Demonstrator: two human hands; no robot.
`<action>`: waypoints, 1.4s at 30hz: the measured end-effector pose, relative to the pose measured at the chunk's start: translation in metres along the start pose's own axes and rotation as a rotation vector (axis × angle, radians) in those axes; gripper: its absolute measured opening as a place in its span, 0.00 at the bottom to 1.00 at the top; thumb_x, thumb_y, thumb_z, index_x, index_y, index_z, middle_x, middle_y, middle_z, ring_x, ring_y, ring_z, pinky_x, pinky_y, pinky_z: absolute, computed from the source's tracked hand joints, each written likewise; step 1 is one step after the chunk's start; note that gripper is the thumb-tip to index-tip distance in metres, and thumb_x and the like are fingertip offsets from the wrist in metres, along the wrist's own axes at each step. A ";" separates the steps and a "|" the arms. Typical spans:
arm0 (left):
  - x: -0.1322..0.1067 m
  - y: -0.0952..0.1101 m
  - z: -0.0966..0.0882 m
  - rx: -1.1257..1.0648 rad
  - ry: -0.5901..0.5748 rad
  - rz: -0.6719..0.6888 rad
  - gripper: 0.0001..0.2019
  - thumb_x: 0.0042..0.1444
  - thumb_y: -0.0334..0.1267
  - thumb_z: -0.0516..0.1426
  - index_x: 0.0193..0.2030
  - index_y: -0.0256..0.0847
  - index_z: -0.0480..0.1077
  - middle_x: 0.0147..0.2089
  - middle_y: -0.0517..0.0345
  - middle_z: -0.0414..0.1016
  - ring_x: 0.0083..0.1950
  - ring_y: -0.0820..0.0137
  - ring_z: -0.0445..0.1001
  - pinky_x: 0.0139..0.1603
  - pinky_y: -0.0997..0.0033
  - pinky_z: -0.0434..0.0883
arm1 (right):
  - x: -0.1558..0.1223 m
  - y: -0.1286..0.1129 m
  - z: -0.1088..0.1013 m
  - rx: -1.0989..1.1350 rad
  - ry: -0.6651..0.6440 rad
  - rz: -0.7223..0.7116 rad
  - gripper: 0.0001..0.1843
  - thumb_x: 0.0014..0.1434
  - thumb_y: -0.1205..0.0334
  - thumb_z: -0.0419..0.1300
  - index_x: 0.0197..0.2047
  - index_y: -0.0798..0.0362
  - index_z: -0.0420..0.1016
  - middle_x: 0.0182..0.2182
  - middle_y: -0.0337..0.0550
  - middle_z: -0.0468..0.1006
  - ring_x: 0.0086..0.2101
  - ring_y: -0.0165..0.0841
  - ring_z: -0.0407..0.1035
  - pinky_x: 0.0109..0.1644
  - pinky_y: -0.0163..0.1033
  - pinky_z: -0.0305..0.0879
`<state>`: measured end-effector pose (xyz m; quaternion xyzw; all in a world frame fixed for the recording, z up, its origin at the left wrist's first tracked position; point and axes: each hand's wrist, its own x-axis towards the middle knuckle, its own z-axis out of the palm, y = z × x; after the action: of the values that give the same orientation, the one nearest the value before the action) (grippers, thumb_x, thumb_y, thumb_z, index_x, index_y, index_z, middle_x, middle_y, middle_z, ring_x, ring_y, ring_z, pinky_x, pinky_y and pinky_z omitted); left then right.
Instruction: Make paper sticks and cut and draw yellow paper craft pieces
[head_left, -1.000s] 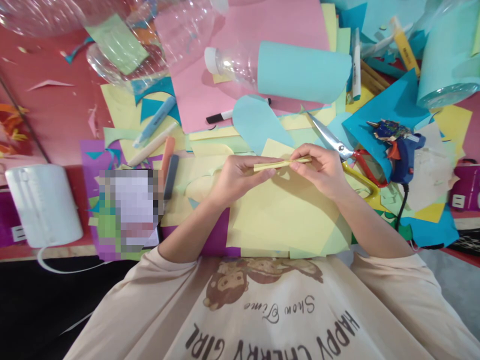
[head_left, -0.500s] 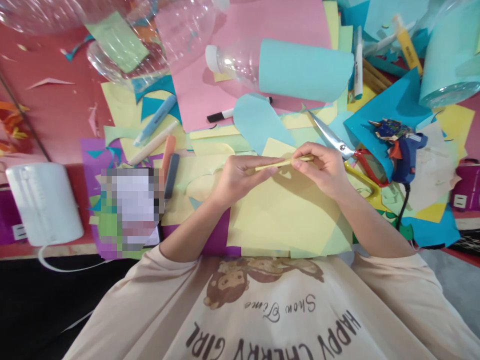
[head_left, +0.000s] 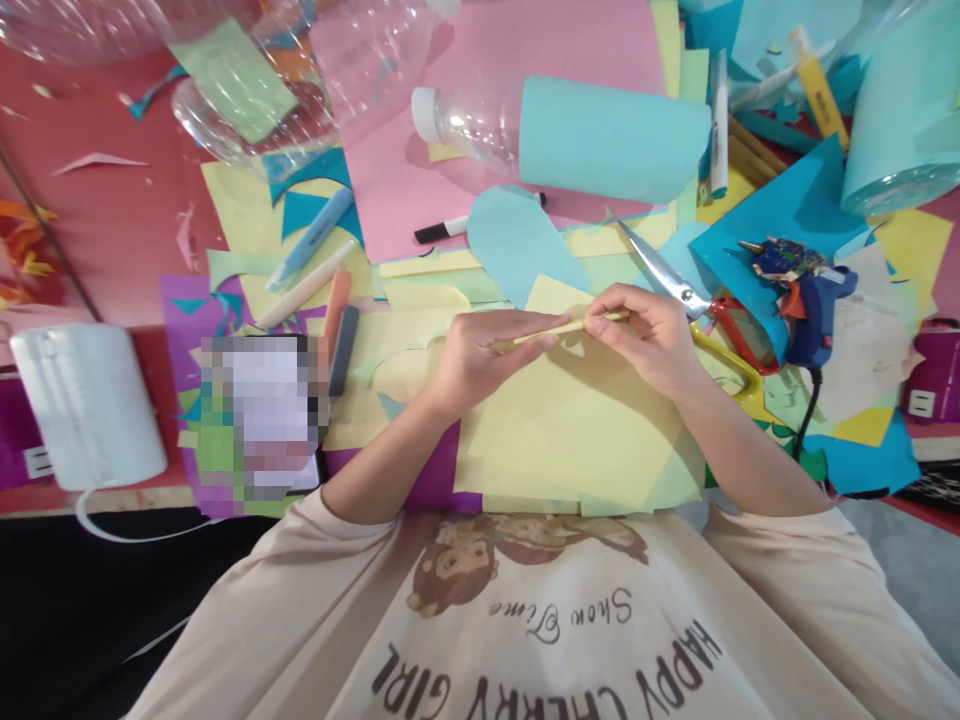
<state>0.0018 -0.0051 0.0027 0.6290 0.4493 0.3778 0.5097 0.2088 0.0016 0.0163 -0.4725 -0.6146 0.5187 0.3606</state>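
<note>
Between my two hands runs a narrow folded strip of yellow paper point(head_left: 571, 326), seen edge-on. My left hand point(head_left: 487, 355) pinches its left part between thumb and straight fingers. At the other end, my right hand point(head_left: 646, 335) grips the strip with thumb and curled fingertips. Below both hands lies a large pale yellow sheet point(head_left: 577, 430). Scissors point(head_left: 686, 298) with red and yellow handles rest to the right of my right hand. A rounded light blue paper piece point(head_left: 517, 235) lies just beyond my hands.
A bottle wrapped in turquoise paper point(head_left: 607, 140) lies on pink paper point(head_left: 555, 40). At right sit a blue glue gun point(head_left: 817, 310) and another wrapped bottle point(head_left: 904, 120). Several markers, among them a blue one point(head_left: 311, 240), lie left, near a blurred phone point(head_left: 270, 415) and a white device point(head_left: 88, 405).
My left fingers have closed slightly over the strip, so less of its left end shows. My right hand keeps its grip almost unmoved.
</note>
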 end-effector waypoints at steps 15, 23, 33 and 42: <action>-0.001 -0.003 0.000 0.007 -0.021 0.109 0.19 0.54 0.41 0.63 0.54 0.48 0.74 0.50 0.57 0.80 0.49 0.64 0.80 0.51 0.70 0.76 | 0.000 0.008 -0.002 0.092 0.006 -0.078 0.19 0.57 0.54 0.65 0.50 0.46 0.67 0.32 0.35 0.73 0.36 0.30 0.72 0.45 0.41 0.72; -0.002 -0.003 -0.001 -0.104 -0.084 0.098 0.39 0.53 0.44 0.64 0.69 0.54 0.53 0.55 0.57 0.78 0.56 0.62 0.77 0.60 0.63 0.73 | -0.001 0.010 0.000 0.114 0.005 -0.113 0.18 0.58 0.56 0.64 0.50 0.45 0.68 0.32 0.35 0.73 0.34 0.29 0.72 0.42 0.38 0.72; -0.002 -0.001 -0.004 -0.147 -0.035 0.060 0.30 0.54 0.48 0.63 0.63 0.45 0.65 0.54 0.52 0.78 0.55 0.60 0.77 0.58 0.62 0.74 | -0.001 0.009 -0.001 0.121 0.017 -0.128 0.17 0.58 0.58 0.64 0.50 0.46 0.69 0.33 0.35 0.74 0.36 0.28 0.72 0.44 0.38 0.72; -0.002 -0.001 0.000 -0.201 0.107 -0.063 0.26 0.66 0.56 0.44 0.56 0.44 0.72 0.52 0.54 0.79 0.57 0.60 0.76 0.59 0.53 0.73 | 0.001 0.011 -0.001 0.108 0.066 -0.135 0.15 0.58 0.58 0.64 0.49 0.45 0.70 0.33 0.35 0.74 0.36 0.28 0.72 0.45 0.38 0.72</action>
<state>0.0010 -0.0071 0.0015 0.5392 0.4550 0.4378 0.5573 0.2122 0.0029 0.0059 -0.4268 -0.6038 0.5099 0.4397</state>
